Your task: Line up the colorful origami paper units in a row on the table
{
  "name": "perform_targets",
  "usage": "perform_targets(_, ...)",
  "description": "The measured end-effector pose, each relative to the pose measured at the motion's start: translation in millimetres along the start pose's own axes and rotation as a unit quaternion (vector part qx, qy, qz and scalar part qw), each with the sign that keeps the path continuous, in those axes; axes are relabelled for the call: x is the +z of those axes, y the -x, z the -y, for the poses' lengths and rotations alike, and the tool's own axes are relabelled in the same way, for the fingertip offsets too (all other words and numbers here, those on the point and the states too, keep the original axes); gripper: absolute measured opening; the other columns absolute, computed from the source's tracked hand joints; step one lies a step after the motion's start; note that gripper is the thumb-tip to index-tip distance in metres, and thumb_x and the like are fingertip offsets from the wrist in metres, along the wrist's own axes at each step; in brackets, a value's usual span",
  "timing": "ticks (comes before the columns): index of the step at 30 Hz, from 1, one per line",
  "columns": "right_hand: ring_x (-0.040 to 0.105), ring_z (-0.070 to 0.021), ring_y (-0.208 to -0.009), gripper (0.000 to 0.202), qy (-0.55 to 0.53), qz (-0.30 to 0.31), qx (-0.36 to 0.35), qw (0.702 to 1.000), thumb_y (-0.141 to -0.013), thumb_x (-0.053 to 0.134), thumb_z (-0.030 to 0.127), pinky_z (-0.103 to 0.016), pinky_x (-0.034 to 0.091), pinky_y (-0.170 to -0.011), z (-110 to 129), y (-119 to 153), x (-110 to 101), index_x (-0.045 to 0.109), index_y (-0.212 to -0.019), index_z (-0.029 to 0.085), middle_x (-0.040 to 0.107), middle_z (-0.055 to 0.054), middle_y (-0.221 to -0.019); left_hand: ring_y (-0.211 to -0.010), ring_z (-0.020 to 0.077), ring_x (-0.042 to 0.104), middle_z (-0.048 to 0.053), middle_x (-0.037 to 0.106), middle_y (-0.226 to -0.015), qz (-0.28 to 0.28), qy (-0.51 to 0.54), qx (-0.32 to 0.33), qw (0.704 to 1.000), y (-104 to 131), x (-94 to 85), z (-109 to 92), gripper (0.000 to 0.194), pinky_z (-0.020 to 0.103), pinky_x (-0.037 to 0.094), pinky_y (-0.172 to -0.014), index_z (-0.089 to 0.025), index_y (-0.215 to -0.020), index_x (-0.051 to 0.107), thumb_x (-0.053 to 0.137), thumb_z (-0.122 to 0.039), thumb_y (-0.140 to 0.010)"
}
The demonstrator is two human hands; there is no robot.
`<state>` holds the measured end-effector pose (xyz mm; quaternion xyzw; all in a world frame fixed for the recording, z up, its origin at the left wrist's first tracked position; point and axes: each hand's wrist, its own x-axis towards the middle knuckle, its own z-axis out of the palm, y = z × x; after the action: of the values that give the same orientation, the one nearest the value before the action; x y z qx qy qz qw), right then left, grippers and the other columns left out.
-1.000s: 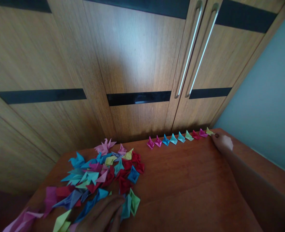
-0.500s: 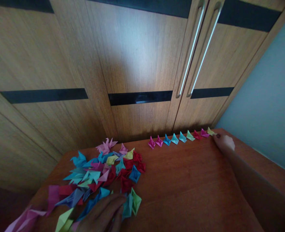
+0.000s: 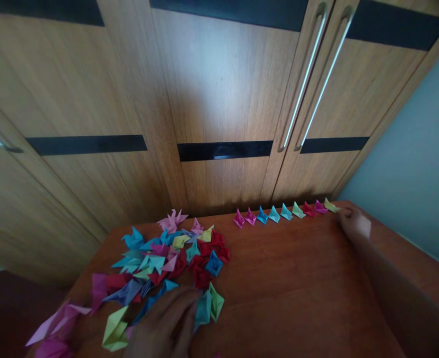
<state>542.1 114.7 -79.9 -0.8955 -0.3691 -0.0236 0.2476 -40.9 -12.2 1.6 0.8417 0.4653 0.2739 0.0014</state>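
At the far right end of a row of small folded paper pieces, my right hand pinches the yellow origami piece by its near edge. The piece rests on the table beside a magenta origami piece. My left hand is low in the view, fingers curled together against the left edge of a teal origami piece, with its thumb side partly hidden. A light green origami piece stands right against the teal one. Behind this hand spreads a heap of colourful origami, including a blue piece and pink crane shapes.
The brown wooden table backs onto a wooden cupboard with long metal handles. A pale blue wall rises on the right. Yellow-green and pink folded papers lie near the table's left edge.
The camera view has turned slightly left, shifting everything to the right in the picture. Both hands keep about the same places, the right one still at the yellow piece.
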Motion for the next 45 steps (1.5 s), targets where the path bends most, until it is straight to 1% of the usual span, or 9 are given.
perform_targets(6,0.057,-0.0307,-0.106,0.044,-0.064,-0.06,0.063,0.994,-0.082,0.047,0.037,-0.035,0.042,-0.086,8,45,-12,0.057,-0.117,0.013,0.06,-0.017,-0.119,-0.095,0.0204,0.067,0.004,0.071,-0.105,0.027,-0.009,-0.078,0.997,-4,-9.3,3,0.025,0.031,0.056,-0.081,-0.026,-0.105,0.066,0.048,-0.028,-0.087)
perform_targets(12,0.061,-0.0322,-0.097,0.046,-0.134,-0.058,0.066,0.987,-0.077,0.049,0.041,-0.037,0.045,-0.083,31,102,-15,0.06,-0.111,0.012,0.067,-0.016,-0.103,-0.096,0.0203,0.065,0.005,0.068,-0.107,0.082,0.027,-0.127,0.988,-8,-12.0,-6,0.026,0.033,0.051,-0.084,-0.025,-0.105,0.065,0.046,-0.022,-0.087)
perform_targets(19,0.065,-0.0292,-0.083,0.044,-0.233,-0.02,0.009,0.972,-0.077,0.045,0.042,-0.034,0.048,-0.072,87,176,-3,0.06,-0.107,0.014,0.07,-0.014,-0.088,-0.097,0.0214,0.061,0.005,0.068,-0.102,0.136,0.029,-0.106,0.985,-4,-9.6,-16,0.028,0.033,0.044,-0.087,-0.026,-0.105,0.065,0.055,-0.02,-0.08)
perform_targets(23,0.066,-0.0236,-0.069,0.041,-0.288,0.037,-0.082,0.953,-0.078,0.046,0.044,-0.03,0.049,-0.065,125,219,7,0.059,-0.106,0.017,0.07,-0.006,-0.074,-0.097,0.0235,0.061,0.005,0.068,-0.099,0.161,0.003,-0.112,0.981,-2,-14.3,-20,0.029,0.035,0.043,-0.087,-0.028,-0.106,0.064,0.057,-0.024,-0.078)
perform_targets(26,0.065,-0.0218,-0.064,0.035,-0.305,0.074,-0.149,0.938,-0.076,0.05,0.042,-0.029,0.048,-0.063,141,242,10,0.061,-0.1,0.02,0.068,-0.001,-0.067,-0.096,0.0234,0.062,0.004,0.069,-0.099,0.179,-0.003,-0.097,0.979,-1,-13.0,-20,0.032,0.034,0.043,-0.086,-0.03,-0.107,0.063,0.058,-0.02,-0.077)
perform_targets(29,0.064,-0.0207,-0.061,0.031,-0.315,0.093,-0.186,0.926,-0.076,0.05,0.04,-0.028,0.047,-0.061,146,251,8,0.062,-0.097,0.021,0.066,0.001,-0.063,-0.094,0.0232,0.063,0.005,0.07,-0.097,0.202,-0.011,-0.084,0.976,-1,-9.5,-20,0.032,0.032,0.044,-0.082,-0.029,-0.105,0.064,0.055,-0.016,-0.077)
perform_targets(34,0.062,-0.0199,-0.059,0.029,-0.333,0.113,-0.21,0.912,-0.079,0.048,0.04,-0.028,0.046,-0.06,142,249,4,0.061,-0.097,0.02,0.063,0.002,-0.06,-0.094,0.0217,0.064,0.005,0.07,-0.097,0.209,0.01,-0.117,0.971,-4,-9.0,-18,0.026,0.03,0.045,-0.082,-0.027,-0.1,0.065,0.052,-0.017,-0.08)
perform_targets(40,0.062,-0.0196,-0.06,0.028,-0.322,0.139,-0.219,0.91,-0.079,0.049,0.039,-0.028,0.046,-0.061,142,249,6,0.062,-0.097,0.021,0.063,0.001,-0.061,-0.095,0.0219,0.064,0.004,0.07,-0.102,0.158,0.03,-0.124,0.979,-4,-13.3,-14,0.028,0.033,0.047,-0.082,-0.026,-0.104,0.064,0.05,-0.016,-0.081)
perform_targets(45,0.062,-0.0191,-0.063,0.032,-0.299,0.156,-0.219,0.916,-0.08,0.047,0.038,-0.027,0.047,-0.064,144,251,2,0.061,-0.101,0.019,0.064,0.0,-0.065,-0.104,0.0208,0.062,0.004,0.066,-0.114,0.115,0.07,-0.116,0.984,-4,-10.2,-8,0.033,0.033,0.047,-0.09,-0.026,-0.113,0.061,0.047,-0.017,-0.084)
